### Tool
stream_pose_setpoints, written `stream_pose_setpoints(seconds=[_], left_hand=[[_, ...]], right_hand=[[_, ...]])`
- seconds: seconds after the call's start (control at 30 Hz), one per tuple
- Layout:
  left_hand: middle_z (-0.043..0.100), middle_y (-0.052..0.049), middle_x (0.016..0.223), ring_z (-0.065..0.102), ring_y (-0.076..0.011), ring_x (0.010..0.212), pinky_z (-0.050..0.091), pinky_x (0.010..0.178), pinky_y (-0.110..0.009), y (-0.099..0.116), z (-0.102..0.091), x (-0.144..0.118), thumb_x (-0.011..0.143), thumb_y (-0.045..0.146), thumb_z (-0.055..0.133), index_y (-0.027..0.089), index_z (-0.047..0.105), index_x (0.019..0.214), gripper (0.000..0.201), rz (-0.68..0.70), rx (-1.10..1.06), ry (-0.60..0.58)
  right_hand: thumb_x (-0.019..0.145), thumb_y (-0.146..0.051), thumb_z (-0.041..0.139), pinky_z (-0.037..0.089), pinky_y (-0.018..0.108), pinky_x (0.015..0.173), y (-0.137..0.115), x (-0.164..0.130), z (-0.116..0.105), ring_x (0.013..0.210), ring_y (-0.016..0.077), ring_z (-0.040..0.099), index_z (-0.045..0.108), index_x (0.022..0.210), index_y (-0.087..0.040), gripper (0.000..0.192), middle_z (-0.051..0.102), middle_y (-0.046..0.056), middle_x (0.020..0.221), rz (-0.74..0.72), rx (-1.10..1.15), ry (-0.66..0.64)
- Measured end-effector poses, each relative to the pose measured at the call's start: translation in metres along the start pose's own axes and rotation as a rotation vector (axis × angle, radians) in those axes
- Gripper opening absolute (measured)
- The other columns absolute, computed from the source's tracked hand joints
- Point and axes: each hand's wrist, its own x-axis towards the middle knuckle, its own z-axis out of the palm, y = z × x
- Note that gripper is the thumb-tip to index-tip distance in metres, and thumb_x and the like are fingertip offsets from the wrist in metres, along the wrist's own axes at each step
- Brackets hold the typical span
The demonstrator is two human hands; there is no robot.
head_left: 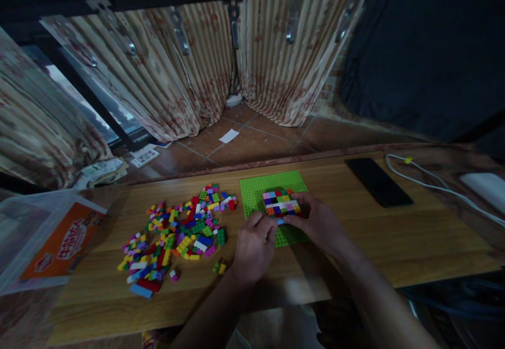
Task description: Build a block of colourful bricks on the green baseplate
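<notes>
A green baseplate (260,188) lies on the wooden table (394,228). On it stands a small block of stacked bricks in many colours (279,202). My right hand (319,221) wraps around the block's right and near side. My left hand (254,243) pinches at the block's near left corner, where a small blue brick (280,221) sits between the fingertips of both hands. A loose pile of coloured bricks (177,233) is spread to the left of the plate.
A black phone (377,181) lies at the right rear of the table, with a white cable (430,186) and a white object (483,187) beyond it. A clear plastic bag with an orange label (59,241) sits at the left. Curtains and tiled floor lie behind.
</notes>
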Motion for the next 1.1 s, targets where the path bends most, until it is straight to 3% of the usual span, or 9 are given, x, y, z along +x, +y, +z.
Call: stream_pose_setpoints(seconds=[0.3, 0.5, 0.67, 0.77, 0.93, 1.1], left_hand=[[0.059, -0.001, 0.077, 0.056, -0.0116, 0.072, 0.044, 0.065, -0.023, -0.002, 0.004, -0.001, 0.094, 0.016, 0.049, 0.019, 0.06, 0.074, 0.023, 0.031, 0.102, 0.019], [0.068, -0.004, 0.096, 0.062, -0.0176, 0.089, 0.05, 0.078, -0.03, 0.002, -0.007, 0.0, 0.089, 0.021, 0.057, 0.022, 0.064, 0.096, 0.01, 0.043, 0.09, 0.032], [0.068, -0.005, 0.091, 0.064, -0.016, 0.086, 0.05, 0.081, -0.028, -0.003, -0.034, 0.011, 0.092, 0.026, 0.054, 0.02, 0.065, 0.096, 0.013, -0.071, -0.07, 0.253], [0.068, -0.003, 0.085, 0.063, -0.0137, 0.078, 0.049, 0.073, -0.025, -0.016, -0.051, 0.019, 0.092, 0.028, 0.053, 0.018, 0.066, 0.093, 0.017, -0.196, -0.186, 0.405], [0.064, 0.0, 0.07, 0.058, -0.0109, 0.066, 0.045, 0.061, -0.021, -0.036, -0.076, 0.025, 0.088, 0.032, 0.058, 0.015, 0.068, 0.084, 0.02, -0.374, -0.403, 0.602], [0.065, 0.0, 0.069, 0.054, -0.0083, 0.057, 0.043, 0.056, -0.019, -0.049, -0.098, 0.025, 0.081, 0.035, 0.064, 0.015, 0.066, 0.075, 0.021, -0.484, -0.615, 0.789]], right_hand=[[0.067, -0.027, 0.076, 0.053, 0.038, 0.077, 0.001, -0.001, 0.001, 0.084, 0.023, 0.069, 0.063, 0.113, -0.018, 0.048, 0.073, 0.008, 0.098, -0.017, 0.024, 0.029], [0.074, -0.045, 0.07, 0.053, 0.034, 0.068, 0.005, 0.004, -0.01, 0.075, 0.0211, 0.069, 0.068, 0.104, -0.018, 0.04, 0.074, 0.008, 0.092, 0.019, 0.124, 0.049], [0.079, -0.045, 0.064, 0.049, 0.029, 0.061, -0.01, 0.006, -0.017, 0.063, 0.0169, 0.063, 0.071, 0.085, -0.017, 0.03, 0.069, 0.004, 0.071, 0.075, 0.247, 0.368], [0.077, -0.041, 0.066, 0.048, 0.026, 0.059, -0.023, 0.003, -0.013, 0.06, 0.0143, 0.059, 0.07, 0.08, -0.017, 0.025, 0.066, 0.002, 0.067, 0.055, 0.325, 0.464], [0.079, -0.04, 0.067, 0.05, 0.026, 0.059, -0.035, -0.005, 0.0, 0.061, 0.0134, 0.06, 0.07, 0.081, -0.018, 0.022, 0.067, 0.001, 0.068, -0.041, 0.37, 0.467], [0.084, -0.041, 0.065, 0.054, 0.029, 0.067, -0.041, -0.018, 0.025, 0.072, 0.0163, 0.066, 0.071, 0.089, -0.021, 0.022, 0.072, 0.002, 0.082, -0.161, 0.331, 0.274]])
